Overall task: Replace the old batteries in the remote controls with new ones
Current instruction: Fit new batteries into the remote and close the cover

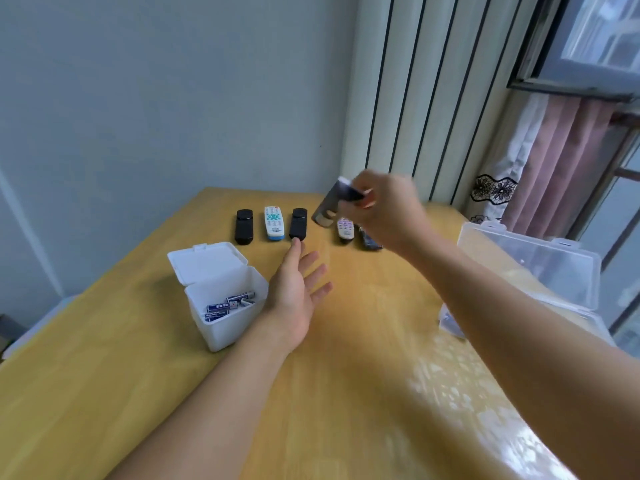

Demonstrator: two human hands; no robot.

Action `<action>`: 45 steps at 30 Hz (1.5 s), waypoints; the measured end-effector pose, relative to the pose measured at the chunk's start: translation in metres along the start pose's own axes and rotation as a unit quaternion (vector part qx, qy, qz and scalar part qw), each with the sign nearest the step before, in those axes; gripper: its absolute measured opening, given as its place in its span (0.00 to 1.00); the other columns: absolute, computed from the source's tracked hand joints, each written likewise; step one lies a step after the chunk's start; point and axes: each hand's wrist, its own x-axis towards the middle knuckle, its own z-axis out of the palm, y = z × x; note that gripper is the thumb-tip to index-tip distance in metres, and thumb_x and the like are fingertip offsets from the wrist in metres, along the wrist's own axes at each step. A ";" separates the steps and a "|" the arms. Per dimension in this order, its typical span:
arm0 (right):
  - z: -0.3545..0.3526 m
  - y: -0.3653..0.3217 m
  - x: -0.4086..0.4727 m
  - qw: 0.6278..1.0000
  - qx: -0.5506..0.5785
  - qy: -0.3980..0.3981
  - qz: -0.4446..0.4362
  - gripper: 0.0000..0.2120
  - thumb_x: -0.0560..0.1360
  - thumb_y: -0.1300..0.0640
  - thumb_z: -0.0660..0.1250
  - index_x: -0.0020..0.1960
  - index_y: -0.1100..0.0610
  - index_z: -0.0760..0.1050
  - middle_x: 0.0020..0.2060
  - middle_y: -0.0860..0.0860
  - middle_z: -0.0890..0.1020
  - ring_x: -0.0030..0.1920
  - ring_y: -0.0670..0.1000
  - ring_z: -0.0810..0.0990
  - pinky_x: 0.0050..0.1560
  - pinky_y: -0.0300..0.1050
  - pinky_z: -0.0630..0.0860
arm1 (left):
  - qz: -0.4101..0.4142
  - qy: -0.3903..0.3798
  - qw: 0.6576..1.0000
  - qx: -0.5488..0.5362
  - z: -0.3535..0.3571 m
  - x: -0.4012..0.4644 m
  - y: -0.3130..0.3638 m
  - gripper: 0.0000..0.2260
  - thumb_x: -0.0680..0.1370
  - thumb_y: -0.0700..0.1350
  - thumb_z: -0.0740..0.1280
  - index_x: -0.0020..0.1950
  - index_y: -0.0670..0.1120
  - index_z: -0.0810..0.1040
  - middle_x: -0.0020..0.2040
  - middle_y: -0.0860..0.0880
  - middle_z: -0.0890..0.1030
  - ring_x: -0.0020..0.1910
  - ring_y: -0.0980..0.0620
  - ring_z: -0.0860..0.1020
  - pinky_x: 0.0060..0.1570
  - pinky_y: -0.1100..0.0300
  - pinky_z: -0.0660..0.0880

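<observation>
Now, while your right hand point(381, 206) is gripping the grey remote point(327, 206) lifted above the row on the surface point(346, 375), your left hand point(296, 289) is hovering released, so be bringing them together and be steadying the body before working the cover.

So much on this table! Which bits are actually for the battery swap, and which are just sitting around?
For the job:
- grey remote lifted in the right hand
- black remotes
- white remotes
- white box of batteries
- left hand, open

Just lying about:
- clear plastic container, purpose unclear
- curtain
- window
</observation>
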 end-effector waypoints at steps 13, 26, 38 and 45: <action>0.110 0.087 0.052 0.948 -0.271 -0.149 -0.075 0.04 0.77 0.62 0.69 0.51 0.60 0.79 0.49 0.57 0.82 0.44 0.57 0.76 0.41 0.46 0.68 | 0.103 0.075 0.969 0.213 -0.001 0.015 -0.027 0.04 0.81 0.46 0.66 0.48 0.52 0.81 0.45 0.49 0.80 0.29 0.68 0.78 0.55 0.45 0.81; 0.141 0.039 0.082 0.968 -0.181 -0.174 0.012 0.11 0.77 0.49 0.70 0.48 0.57 0.79 0.42 0.52 0.82 0.40 0.52 0.80 0.38 0.48 0.81 | 0.120 0.082 0.972 0.184 -0.001 0.018 -0.030 0.09 0.82 0.46 0.63 0.47 0.51 0.82 0.47 0.52 0.81 0.45 0.53 0.79 0.42 0.54 0.81; 0.160 0.046 0.092 0.954 -0.258 -0.110 0.104 0.07 0.77 0.58 0.67 0.42 0.59 0.72 0.41 0.55 0.79 0.40 0.56 0.78 0.33 0.46 0.73 | 0.105 0.079 0.975 0.177 0.002 0.015 -0.028 0.09 0.83 0.48 0.62 0.49 0.50 0.81 0.46 0.53 0.81 0.44 0.56 0.79 0.40 0.57 0.79; 0.164 0.056 0.101 0.957 -0.187 -0.157 0.157 0.08 0.76 0.56 0.70 0.47 0.60 0.73 0.43 0.55 0.78 0.43 0.54 0.78 0.36 0.44 0.76 | 0.099 0.080 0.974 0.189 0.003 0.012 -0.026 0.09 0.83 0.49 0.62 0.50 0.50 0.81 0.42 0.54 0.79 0.34 0.62 0.77 0.43 0.55 0.80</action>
